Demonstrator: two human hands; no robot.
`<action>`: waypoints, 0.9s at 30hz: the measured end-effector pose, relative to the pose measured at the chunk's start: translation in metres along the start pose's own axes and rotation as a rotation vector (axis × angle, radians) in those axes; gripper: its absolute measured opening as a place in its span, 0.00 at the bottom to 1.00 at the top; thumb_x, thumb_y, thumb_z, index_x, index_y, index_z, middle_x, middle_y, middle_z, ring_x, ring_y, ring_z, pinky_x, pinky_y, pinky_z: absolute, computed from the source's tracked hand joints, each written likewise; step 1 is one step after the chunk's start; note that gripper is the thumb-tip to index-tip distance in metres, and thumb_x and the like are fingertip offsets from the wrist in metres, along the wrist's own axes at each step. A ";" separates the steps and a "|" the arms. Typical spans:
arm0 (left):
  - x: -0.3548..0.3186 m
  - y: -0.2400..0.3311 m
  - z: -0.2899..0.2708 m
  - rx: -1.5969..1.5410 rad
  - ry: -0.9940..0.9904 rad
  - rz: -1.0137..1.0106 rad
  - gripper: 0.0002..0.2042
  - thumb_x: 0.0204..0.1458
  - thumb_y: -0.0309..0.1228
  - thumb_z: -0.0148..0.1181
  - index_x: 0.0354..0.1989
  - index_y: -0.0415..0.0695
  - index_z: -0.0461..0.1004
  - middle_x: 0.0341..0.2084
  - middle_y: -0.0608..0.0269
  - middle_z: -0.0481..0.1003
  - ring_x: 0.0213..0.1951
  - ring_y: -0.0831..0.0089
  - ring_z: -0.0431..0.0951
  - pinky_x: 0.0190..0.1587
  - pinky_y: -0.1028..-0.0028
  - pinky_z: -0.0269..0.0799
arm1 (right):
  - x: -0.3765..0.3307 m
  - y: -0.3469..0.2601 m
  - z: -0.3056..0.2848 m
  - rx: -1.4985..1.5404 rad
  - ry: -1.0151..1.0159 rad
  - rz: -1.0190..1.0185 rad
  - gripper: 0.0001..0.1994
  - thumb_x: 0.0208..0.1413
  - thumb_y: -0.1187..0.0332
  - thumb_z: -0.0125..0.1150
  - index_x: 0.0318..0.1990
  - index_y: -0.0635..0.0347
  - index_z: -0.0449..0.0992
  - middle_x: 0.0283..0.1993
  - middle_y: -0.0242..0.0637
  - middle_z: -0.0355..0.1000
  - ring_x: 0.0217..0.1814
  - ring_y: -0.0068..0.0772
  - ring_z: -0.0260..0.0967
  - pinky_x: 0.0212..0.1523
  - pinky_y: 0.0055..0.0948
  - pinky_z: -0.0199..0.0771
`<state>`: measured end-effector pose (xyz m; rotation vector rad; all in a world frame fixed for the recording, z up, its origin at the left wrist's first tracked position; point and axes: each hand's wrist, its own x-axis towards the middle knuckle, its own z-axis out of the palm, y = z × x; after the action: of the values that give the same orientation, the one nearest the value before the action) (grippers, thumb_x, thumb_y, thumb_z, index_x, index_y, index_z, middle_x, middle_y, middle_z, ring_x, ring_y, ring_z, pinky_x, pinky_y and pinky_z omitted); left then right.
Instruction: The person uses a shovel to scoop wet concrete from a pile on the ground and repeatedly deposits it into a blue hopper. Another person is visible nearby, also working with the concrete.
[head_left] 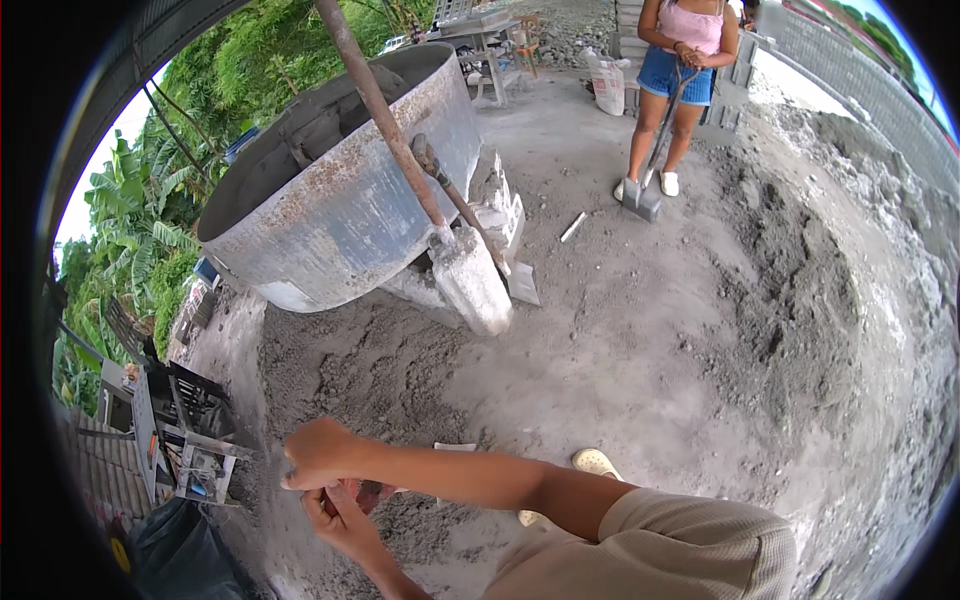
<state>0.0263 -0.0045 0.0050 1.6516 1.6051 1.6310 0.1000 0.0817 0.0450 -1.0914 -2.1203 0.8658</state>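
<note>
My right arm reaches across to the left in the head view, and my right hand (322, 452) is closed, its fingers curled out of sight. Just below it, my left hand (347, 520) is closed too, thumb and fingers bent together close to the right hand. Beside the left hand's fingers shows a dark reddish thing (372, 494), partly covered by my right forearm. I cannot make out its kind, nor what either hand grips. Both hands are above grey, dusty ground, left of my pale clogs (596, 463).
A big rusty metal mixing drum (350, 220) stands ahead, a post (385, 115) before it. Against it leans a shovel (460, 205). Further right a person holds another shovel (642, 200). A sand heap (790, 280) lies right; a wooden frame (205, 470) stands left.
</note>
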 end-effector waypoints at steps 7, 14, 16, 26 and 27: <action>0.006 0.014 0.032 0.028 -0.124 0.118 0.12 0.51 0.35 0.47 0.33 0.37 0.67 0.27 0.61 0.69 0.29 0.75 0.67 0.33 0.76 0.62 | -0.013 0.029 -0.028 0.053 0.150 0.035 0.19 0.34 0.53 0.54 0.17 0.63 0.71 0.15 0.43 0.66 0.22 0.44 0.67 0.22 0.35 0.66; 0.007 0.020 0.050 0.178 -0.215 0.306 0.11 0.50 0.32 0.47 0.31 0.34 0.66 0.27 0.58 0.68 0.28 0.71 0.68 0.30 0.73 0.63 | -0.029 0.045 -0.043 0.079 0.311 0.052 0.19 0.33 0.55 0.53 0.15 0.68 0.71 0.14 0.46 0.67 0.23 0.46 0.68 0.25 0.36 0.68; 0.006 0.020 0.050 0.190 -0.218 0.333 0.10 0.50 0.32 0.47 0.31 0.35 0.66 0.27 0.58 0.68 0.29 0.71 0.68 0.30 0.72 0.63 | -0.030 0.043 -0.046 0.075 0.301 0.069 0.19 0.33 0.55 0.53 0.15 0.67 0.71 0.15 0.45 0.67 0.24 0.45 0.68 0.25 0.36 0.68; 0.003 0.007 0.017 0.201 -0.079 0.330 0.11 0.50 0.33 0.47 0.30 0.36 0.67 0.26 0.59 0.68 0.29 0.72 0.68 0.31 0.73 0.62 | -0.019 0.015 -0.022 -0.076 0.147 0.033 0.20 0.35 0.51 0.53 0.15 0.64 0.70 0.14 0.41 0.65 0.20 0.41 0.66 0.21 0.34 0.64; 0.001 0.008 0.013 0.234 -0.051 0.276 0.11 0.50 0.34 0.48 0.30 0.36 0.67 0.26 0.59 0.68 0.29 0.71 0.68 0.31 0.72 0.63 | -0.020 0.008 -0.022 -0.085 0.081 0.057 0.21 0.35 0.51 0.53 0.15 0.64 0.70 0.14 0.41 0.65 0.20 0.41 0.66 0.21 0.34 0.65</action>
<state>0.0405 -0.0004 0.0080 2.0973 1.6547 1.5557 0.1298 0.0744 0.0488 -1.2155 -2.0841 0.7507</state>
